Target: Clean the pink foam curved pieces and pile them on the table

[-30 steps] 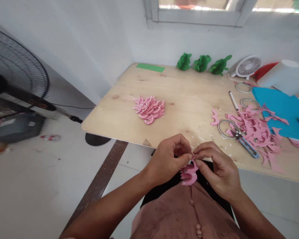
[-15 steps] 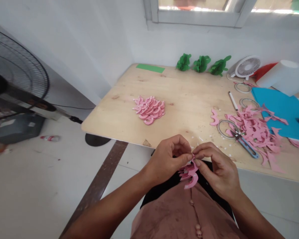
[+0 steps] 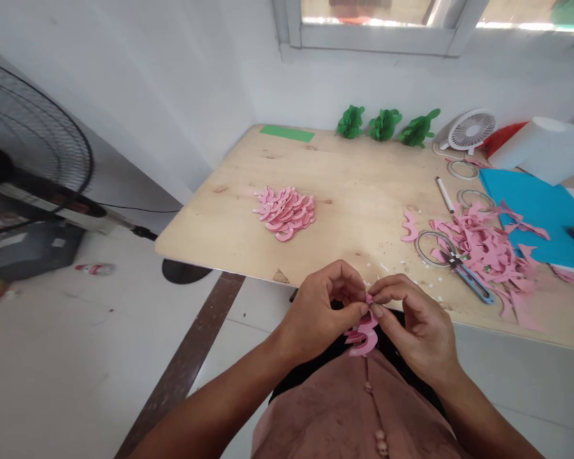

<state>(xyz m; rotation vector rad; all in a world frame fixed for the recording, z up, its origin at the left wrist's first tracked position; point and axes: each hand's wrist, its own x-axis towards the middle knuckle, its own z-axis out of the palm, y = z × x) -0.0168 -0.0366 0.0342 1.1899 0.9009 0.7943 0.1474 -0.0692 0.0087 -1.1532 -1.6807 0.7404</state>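
Note:
Just off the table's front edge, both hands meet at a cluster of curved pink paper cut-outs [image 3: 363, 339]. My left hand [image 3: 323, 312] pinches its upper end between thumb and fingertips. From the other side my right hand [image 3: 414, 319] pinches the same end, its fingertips nearly touching the left ones. The lower curved pieces hang down in front of the brown shirt [image 3: 335, 408]. What exactly lies between the fingertips is partly hidden. On the table beyond, a pile of similar pink pieces [image 3: 286, 212] lies left of centre.
Pink scraps [image 3: 488, 248] cover the table's right side, with a blue cutter [image 3: 473, 280], tape rings [image 3: 433, 247] and a white pen [image 3: 444, 194]. Green paper shapes [image 3: 384, 124] and a small white fan [image 3: 471, 131] stand along the wall. A large fan [image 3: 33, 127] stands at left.
The hanging pink pieces have swung up and slightly left between the hands. Both hands keep their pinch in almost the same place, and the view has shifted slightly.

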